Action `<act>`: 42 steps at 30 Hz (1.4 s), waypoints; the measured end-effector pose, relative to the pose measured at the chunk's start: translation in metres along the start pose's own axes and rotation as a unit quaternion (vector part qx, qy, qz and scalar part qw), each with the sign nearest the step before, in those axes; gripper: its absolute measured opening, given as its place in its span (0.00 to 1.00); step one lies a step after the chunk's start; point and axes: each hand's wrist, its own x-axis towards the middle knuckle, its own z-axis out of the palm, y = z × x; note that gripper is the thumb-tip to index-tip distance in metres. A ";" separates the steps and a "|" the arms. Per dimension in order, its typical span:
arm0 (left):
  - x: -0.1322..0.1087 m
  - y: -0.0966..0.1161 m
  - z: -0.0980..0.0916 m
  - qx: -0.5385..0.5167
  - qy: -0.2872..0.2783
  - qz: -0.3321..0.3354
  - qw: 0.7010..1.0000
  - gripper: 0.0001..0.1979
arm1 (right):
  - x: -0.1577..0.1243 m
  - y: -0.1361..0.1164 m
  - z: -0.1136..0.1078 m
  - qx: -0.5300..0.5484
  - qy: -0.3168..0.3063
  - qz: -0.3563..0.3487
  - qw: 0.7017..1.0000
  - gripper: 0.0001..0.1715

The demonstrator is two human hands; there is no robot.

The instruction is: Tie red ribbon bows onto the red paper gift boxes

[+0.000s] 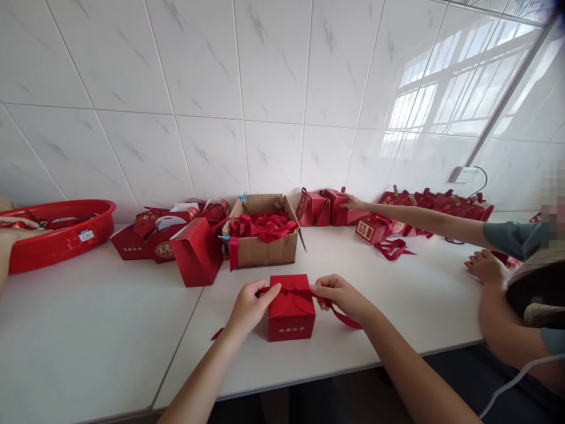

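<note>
A small red box (291,315) stands on the white tabletop (110,330), close to its front edge, between both hands. The left hand (249,306) and right hand (339,296) each pinch the red ribbon (344,318) that runs across the box's folded top, its loose end trailing off to the right. This looks like the tying stage; a knot would call for even tension on both ends. Behind sits a cardboard box (265,250) of ribbons (a co-worker's hand (353,202) reaches among finished boxes by the wall).
</note>
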 end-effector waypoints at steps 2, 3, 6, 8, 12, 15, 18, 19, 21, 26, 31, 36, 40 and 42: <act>0.000 -0.001 0.001 0.003 0.008 -0.001 1.000 0.24 | 0.000 0.001 0.000 0.040 -0.016 0.011 0.999 0.22; 0.000 -0.001 0.002 0.005 0.011 0.000 1.000 0.24 | 0.001 0.001 0.001 0.061 -0.019 0.013 0.998 0.21; 0.001 -0.002 0.002 0.014 0.018 0.008 1.000 0.24 | 0.002 0.002 0.006 0.118 -0.015 0.008 0.993 0.18; 0.001 -0.002 0.002 0.021 0.020 0.015 0.999 0.23 | 0.003 0.001 0.009 0.146 -0.009 -0.002 0.989 0.16; 0.000 -0.003 0.001 0.040 0.025 0.026 0.999 0.23 | 0.003 -0.002 0.011 0.182 -0.006 -0.022 0.983 0.17; -0.001 -0.003 0.001 0.061 0.056 0.048 0.995 0.19 | 0.002 -0.005 0.011 0.197 0.000 -0.037 0.980 0.18; -0.002 0.004 0.001 0.083 0.117 0.092 0.985 0.12 | 0.000 -0.009 0.013 0.191 0.003 -0.051 0.980 0.13; -0.003 0.008 0.001 0.088 0.128 0.109 0.982 0.11 | 0.000 -0.011 0.014 0.187 0.001 -0.055 0.981 0.12; -0.005 0.019 0.003 0.091 0.119 0.138 0.979 0.11 | -0.002 -0.015 0.018 0.171 -0.010 -0.063 0.983 0.11; -0.008 0.044 0.011 0.036 0.010 0.145 0.989 0.16 | -0.005 -0.022 0.029 0.066 -0.034 -0.113 0.991 0.14; -0.007 0.049 0.018 0.056 0.031 0.164 0.984 0.13 | -0.004 -0.024 0.036 0.015 0.006 -0.123 0.992 0.15; -0.006 0.048 0.018 0.088 0.078 0.217 0.969 0.09 | -0.002 -0.021 0.035 -0.030 0.041 -0.131 0.990 0.15; -0.007 0.051 0.015 0.084 0.071 0.240 0.965 0.07 | 0.000 -0.019 0.035 -0.148 0.073 -0.142 0.976 0.16; -0.007 0.049 0.012 0.086 0.059 0.249 0.963 0.07 | 0.001 -0.018 0.036 -0.187 0.082 -0.149 0.968 0.15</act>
